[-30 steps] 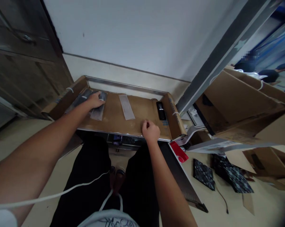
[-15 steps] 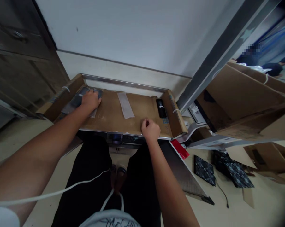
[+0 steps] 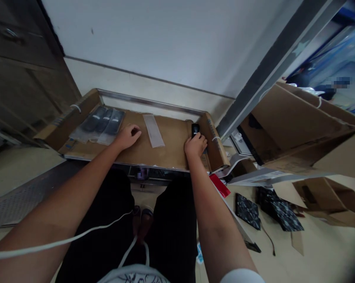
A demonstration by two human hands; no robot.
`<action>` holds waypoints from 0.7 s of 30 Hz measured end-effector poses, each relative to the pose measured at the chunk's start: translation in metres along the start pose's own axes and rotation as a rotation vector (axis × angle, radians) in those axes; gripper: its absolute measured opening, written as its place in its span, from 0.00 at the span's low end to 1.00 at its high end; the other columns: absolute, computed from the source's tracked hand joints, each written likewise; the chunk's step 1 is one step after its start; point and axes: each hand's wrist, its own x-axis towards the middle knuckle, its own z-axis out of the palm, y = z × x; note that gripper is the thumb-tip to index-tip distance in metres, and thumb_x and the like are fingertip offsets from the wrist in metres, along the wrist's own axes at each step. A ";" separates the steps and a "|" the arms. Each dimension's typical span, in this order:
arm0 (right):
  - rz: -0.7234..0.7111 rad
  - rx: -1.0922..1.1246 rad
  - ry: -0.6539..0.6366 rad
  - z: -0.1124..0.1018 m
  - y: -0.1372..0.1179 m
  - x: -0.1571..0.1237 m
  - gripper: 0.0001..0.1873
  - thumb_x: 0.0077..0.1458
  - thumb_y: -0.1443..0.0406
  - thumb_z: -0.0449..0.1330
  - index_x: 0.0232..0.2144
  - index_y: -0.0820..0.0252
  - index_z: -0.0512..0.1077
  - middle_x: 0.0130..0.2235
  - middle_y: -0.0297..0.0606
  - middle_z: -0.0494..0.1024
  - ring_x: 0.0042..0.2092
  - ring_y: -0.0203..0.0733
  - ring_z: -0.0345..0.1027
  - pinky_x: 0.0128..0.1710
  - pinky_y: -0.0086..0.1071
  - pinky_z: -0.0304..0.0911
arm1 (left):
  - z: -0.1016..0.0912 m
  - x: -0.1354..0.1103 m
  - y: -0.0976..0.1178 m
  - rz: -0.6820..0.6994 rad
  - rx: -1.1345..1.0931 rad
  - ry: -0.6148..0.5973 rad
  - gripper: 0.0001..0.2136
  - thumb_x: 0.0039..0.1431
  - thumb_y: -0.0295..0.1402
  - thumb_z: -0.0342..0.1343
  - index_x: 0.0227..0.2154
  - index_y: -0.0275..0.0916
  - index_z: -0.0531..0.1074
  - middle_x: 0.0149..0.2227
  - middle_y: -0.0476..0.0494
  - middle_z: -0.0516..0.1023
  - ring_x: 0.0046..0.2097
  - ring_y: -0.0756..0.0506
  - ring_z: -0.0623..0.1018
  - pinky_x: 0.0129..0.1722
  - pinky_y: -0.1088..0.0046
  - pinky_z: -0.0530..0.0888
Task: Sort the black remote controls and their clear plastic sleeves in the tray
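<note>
My right hand (image 3: 196, 145) has its fingers closed over the lower end of a black oblong device (image 3: 195, 128), which lies at the right of a cardboard-lined shelf (image 3: 136, 156). The device's exact kind is unclear. My left hand (image 3: 128, 136) rests over the left half of the shelf, fingers curved and apart from the thumb, with nothing in it. Left of it, several dark oblong items in clear plastic sleeves (image 3: 98, 122) lie side by side. Between my hands lies a flat, empty-looking translucent sleeve (image 3: 154, 131).
Folded cardboard walls edge the shelf's left and right (image 3: 215, 146) ends. A large cardboard box (image 3: 301, 129) stands at the right. On the floor are black patterned panels (image 3: 248, 210) and another box (image 3: 327, 200). A white cord (image 3: 77, 237) crosses my legs.
My left hand has left the sleeved items and moved right, uncovering them. My right hand has moved forward from the shelf's front edge onto the black device.
</note>
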 end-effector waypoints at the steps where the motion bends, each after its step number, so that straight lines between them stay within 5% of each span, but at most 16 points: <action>1: 0.025 -0.003 0.006 0.002 -0.002 0.002 0.19 0.59 0.67 0.55 0.51 0.70 0.70 0.51 0.62 0.73 0.53 0.60 0.65 0.52 0.49 0.60 | -0.001 0.000 -0.001 -0.005 -0.010 0.004 0.13 0.61 0.40 0.53 0.42 0.38 0.75 0.46 0.38 0.79 0.49 0.42 0.75 0.54 0.64 0.70; 10: 0.039 0.063 -0.236 -0.001 -0.011 0.006 0.27 0.50 0.53 0.62 0.46 0.69 0.76 0.48 0.62 0.76 0.51 0.64 0.71 0.54 0.54 0.60 | 0.000 0.000 -0.006 -0.061 -0.058 0.019 0.12 0.60 0.40 0.55 0.38 0.39 0.78 0.39 0.42 0.81 0.40 0.43 0.77 0.47 0.66 0.73; 15: 0.031 0.073 -0.240 -0.001 -0.011 0.006 0.28 0.50 0.51 0.62 0.44 0.69 0.76 0.48 0.60 0.77 0.52 0.64 0.71 0.54 0.56 0.60 | 0.001 -0.003 -0.003 -0.105 -0.032 0.021 0.12 0.59 0.41 0.56 0.38 0.40 0.79 0.38 0.43 0.82 0.39 0.44 0.77 0.46 0.68 0.73; 21: -0.033 0.129 -0.221 -0.003 0.004 -0.005 0.22 0.51 0.55 0.63 0.43 0.66 0.74 0.46 0.53 0.79 0.49 0.56 0.72 0.52 0.46 0.62 | -0.005 -0.006 0.010 -0.118 -0.110 0.019 0.14 0.59 0.43 0.55 0.40 0.39 0.77 0.37 0.44 0.80 0.37 0.46 0.75 0.43 0.68 0.73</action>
